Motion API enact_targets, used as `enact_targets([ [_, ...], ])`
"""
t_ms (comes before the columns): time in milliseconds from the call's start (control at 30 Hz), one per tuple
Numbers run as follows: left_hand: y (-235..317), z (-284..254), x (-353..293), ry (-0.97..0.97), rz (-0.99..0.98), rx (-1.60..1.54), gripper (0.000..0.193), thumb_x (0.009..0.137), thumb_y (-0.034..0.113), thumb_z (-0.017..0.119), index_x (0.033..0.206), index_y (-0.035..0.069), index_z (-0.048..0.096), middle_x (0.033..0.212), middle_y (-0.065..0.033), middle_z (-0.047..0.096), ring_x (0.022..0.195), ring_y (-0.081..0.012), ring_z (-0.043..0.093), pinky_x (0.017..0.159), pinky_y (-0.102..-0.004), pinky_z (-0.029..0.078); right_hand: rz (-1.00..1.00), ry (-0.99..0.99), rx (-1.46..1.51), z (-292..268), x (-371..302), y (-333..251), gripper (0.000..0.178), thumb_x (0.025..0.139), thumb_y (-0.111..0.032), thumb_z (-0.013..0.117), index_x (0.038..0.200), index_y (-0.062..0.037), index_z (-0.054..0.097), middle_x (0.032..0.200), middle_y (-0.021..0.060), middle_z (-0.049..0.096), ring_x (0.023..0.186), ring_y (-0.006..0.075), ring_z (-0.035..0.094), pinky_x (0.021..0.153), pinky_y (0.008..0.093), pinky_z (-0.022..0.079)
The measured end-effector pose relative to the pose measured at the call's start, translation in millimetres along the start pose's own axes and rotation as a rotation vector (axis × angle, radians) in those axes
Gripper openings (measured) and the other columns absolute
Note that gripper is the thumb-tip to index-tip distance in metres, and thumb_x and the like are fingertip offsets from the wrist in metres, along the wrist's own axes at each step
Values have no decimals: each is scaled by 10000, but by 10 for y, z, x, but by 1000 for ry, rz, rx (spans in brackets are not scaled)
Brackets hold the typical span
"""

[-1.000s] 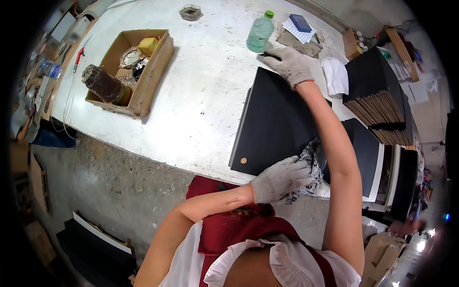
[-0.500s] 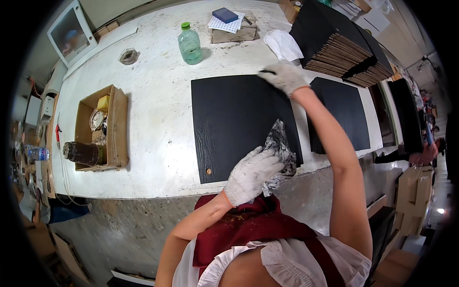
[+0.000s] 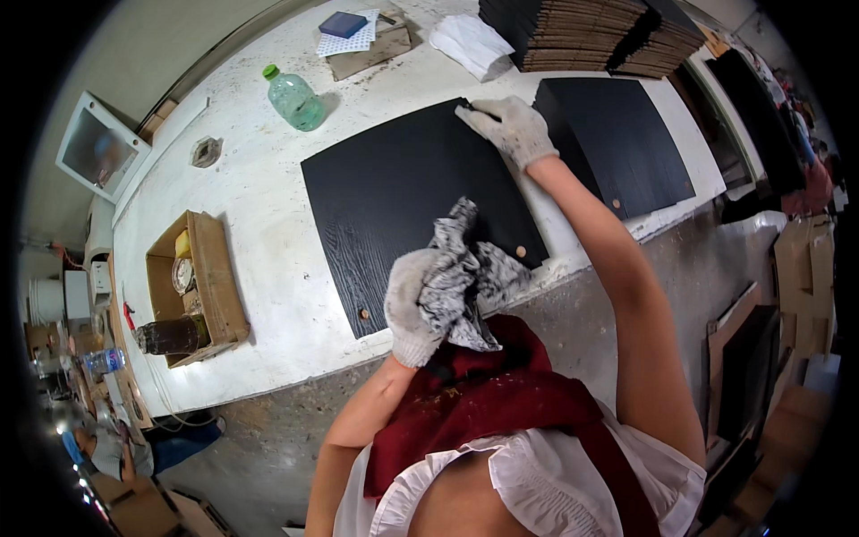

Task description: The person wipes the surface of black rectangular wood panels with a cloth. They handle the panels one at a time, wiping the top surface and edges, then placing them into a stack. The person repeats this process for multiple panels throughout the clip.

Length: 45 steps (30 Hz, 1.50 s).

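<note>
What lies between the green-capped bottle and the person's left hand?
In the head view, white tabletop, then the black panel, lie between the bottle and left hand.

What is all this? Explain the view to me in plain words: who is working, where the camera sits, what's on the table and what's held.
No machine here: a person works with two gloved hands. The camera is worn on their head and looks down; its fisheye lens bends straight edges. The left hand holds a crumpled black-and-white cloth over a black panel. The right hand is at that panel's far right corner; whether it grips anything is hard to tell. On the white table there are also another black panel to the right, a green-capped bottle, an open box to the left, and a stack of black boards.
</note>
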<state>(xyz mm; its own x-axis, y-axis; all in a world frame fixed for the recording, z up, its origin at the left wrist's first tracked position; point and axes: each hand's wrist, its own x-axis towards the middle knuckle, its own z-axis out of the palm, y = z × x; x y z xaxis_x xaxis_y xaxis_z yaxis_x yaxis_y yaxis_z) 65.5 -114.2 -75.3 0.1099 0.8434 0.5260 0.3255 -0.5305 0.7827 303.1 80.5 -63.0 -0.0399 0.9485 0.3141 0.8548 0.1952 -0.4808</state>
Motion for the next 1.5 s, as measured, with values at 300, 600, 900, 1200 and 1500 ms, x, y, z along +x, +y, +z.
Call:
enact_targets([
  [300, 105, -6, 33, -10, -14, 47, 433, 748, 126, 723, 1156, 11, 639, 1114, -165, 653, 1035, -352, 623, 926, -420, 490, 33, -258, 9, -1095, -2013, -436, 289, 857, -302, 738, 1079, -117, 747, 1016, 132, 670, 898, 303, 624, 850, 398, 507],
  [600, -222, -648, 572, 202, -438, -272, 361, 941, 117, 655, 1278, 0, 606, 1206, -112, 653, 1076, -204, 625, 955, -329, 505, 281, -42, 287, -1376, -2512, -408, 381, 809, -137, 717, 1174, -31, 693, 1136, 191, 632, 1050, 327, 625, 921, 404, 515],
  [900, -1107, -822, 1086, -330, 282, 541, 767, 643, 70, 750, 1376, 135, 537, 1405, -94, 543, 1334, -310, 464, 1138, -518, 310, -532, -156, 141, -525, -2071, -1439, 463, 738, -208, 793, 1167, -109, 650, 1127, 91, 559, 1047, 284, 553, 918, 428, 447],
  [1200, -1189, -832, 1071, -266, 331, 435, 739, 632, 64, 742, 1346, 142, 569, 1340, -98, 593, 1292, -335, 495, 1118, -513, 341, -823, -128, 151, 474, -2038, -2078, 280, 842, -216, 582, 1097, -131, 662, 1155, 67, 604, 968, 211, 590, 812, 352, 471],
  [1500, -1121, -839, 1088, -306, 293, 484, 778, 583, -6, 775, 1326, 124, 585, 1372, -74, 585, 1314, -320, 483, 1120, -442, 375, -404, -256, -78, -695, -2170, -803, 260, 892, -264, 679, 1143, -203, 706, 1198, -10, 584, 1043, 196, 577, 924, 380, 466],
])
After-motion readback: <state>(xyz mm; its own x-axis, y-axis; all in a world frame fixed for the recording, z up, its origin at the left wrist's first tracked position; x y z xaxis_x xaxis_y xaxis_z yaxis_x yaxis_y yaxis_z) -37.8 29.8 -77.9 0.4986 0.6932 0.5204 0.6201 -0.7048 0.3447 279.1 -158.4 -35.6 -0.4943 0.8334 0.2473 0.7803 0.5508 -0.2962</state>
